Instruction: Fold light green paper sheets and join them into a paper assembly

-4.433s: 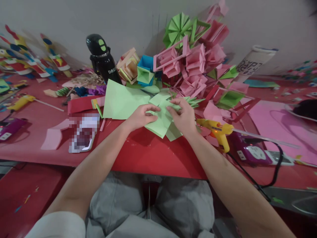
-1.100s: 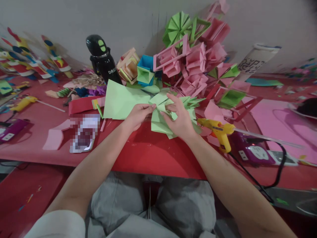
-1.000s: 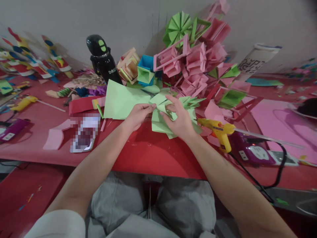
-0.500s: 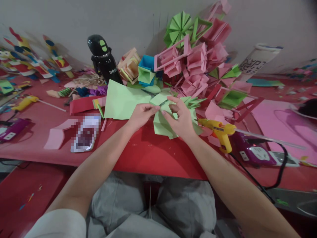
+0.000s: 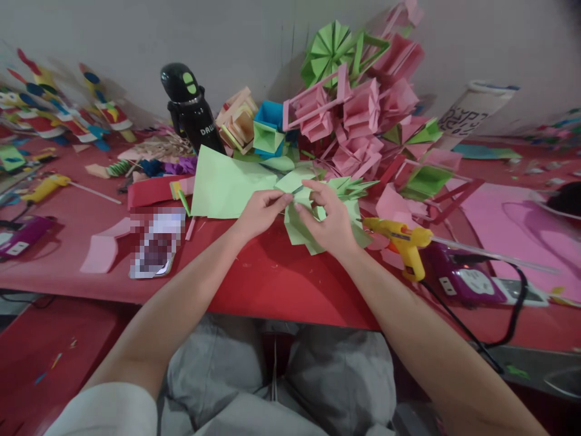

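Observation:
My left hand (image 5: 263, 211) is closed, its thumb and forefinger pinching a piece of light green paper near a thin dark line or strip I cannot make out. Close by on the right, my right hand (image 5: 329, 218) curls its fingers around the same folded green paper (image 5: 302, 233), thumb and forefinger on either side of it. The paper has creased, pointed edges, partly hidden by the right hand. Behind the left hand lies a flat light green sheet (image 5: 227, 188). Narrow green folded points (image 5: 349, 188) stick out beyond the right hand.
A yellow glue gun (image 5: 403, 239) lies right of my right hand, beside a purple power strip (image 5: 467, 278). A phone (image 5: 158, 245) is at the left. Behind stand a black bottle (image 5: 193, 112), a blue paper box (image 5: 271, 115) and piled pink paper shapes (image 5: 361, 109).
The folded green paper between my hands has shifted and tilted slightly. My right forefinger has moved a little to the left and down; both hands stay at nearly the same place.

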`<control>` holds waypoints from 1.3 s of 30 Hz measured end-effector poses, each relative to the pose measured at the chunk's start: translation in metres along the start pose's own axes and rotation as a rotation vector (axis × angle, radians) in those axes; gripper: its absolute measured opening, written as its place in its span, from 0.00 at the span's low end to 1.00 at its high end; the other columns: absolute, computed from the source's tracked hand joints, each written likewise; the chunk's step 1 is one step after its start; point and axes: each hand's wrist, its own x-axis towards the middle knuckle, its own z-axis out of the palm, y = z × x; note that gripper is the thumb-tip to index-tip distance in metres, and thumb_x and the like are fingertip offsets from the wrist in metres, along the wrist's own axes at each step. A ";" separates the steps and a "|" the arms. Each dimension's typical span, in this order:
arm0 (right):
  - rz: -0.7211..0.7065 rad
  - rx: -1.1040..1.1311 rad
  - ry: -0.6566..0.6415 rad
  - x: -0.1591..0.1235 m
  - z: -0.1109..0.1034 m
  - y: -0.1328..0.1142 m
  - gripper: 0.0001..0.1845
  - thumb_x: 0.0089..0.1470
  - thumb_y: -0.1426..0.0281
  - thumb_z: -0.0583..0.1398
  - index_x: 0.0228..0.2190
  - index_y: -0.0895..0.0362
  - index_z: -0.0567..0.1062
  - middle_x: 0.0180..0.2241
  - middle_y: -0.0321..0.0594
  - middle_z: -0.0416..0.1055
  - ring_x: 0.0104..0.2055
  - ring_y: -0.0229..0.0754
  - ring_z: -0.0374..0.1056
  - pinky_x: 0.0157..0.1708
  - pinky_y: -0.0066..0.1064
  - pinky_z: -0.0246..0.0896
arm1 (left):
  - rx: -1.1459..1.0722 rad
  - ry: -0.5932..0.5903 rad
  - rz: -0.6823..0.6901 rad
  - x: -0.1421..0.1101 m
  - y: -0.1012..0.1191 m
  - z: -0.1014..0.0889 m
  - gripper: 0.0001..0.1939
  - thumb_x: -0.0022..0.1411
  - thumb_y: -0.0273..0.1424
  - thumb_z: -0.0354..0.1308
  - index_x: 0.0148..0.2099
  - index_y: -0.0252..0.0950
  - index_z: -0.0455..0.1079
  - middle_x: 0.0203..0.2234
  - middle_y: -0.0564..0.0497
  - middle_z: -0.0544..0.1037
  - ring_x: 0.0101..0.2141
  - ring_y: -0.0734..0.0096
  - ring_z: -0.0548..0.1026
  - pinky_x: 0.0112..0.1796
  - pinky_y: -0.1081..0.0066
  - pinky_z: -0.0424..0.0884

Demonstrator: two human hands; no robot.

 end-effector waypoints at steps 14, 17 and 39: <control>0.350 0.288 0.020 0.003 0.006 0.022 0.35 0.48 0.54 0.70 0.53 0.52 0.68 0.36 0.41 0.74 0.33 0.43 0.71 0.30 0.38 0.72 | 0.016 0.165 0.021 0.000 -0.004 -0.006 0.21 0.66 0.48 0.57 0.29 0.36 0.69 0.22 0.52 0.69 0.26 0.72 0.68 0.30 0.71 0.66; 0.429 0.358 0.035 0.005 0.005 0.026 0.33 0.46 0.56 0.71 0.50 0.54 0.70 0.28 0.34 0.69 0.29 0.40 0.68 0.29 0.36 0.69 | -0.007 0.161 0.009 0.001 -0.003 -0.006 0.21 0.66 0.48 0.57 0.30 0.36 0.69 0.24 0.51 0.70 0.28 0.70 0.69 0.31 0.71 0.68; 0.363 0.343 -0.209 0.010 -0.008 0.015 0.18 0.50 0.68 0.64 0.45 0.51 0.81 0.40 0.39 0.78 0.42 0.45 0.72 0.44 0.41 0.68 | -0.165 -0.160 -0.118 -0.006 0.009 -0.004 0.21 0.58 0.44 0.66 0.48 0.37 0.72 0.32 0.50 0.73 0.33 0.69 0.73 0.35 0.70 0.73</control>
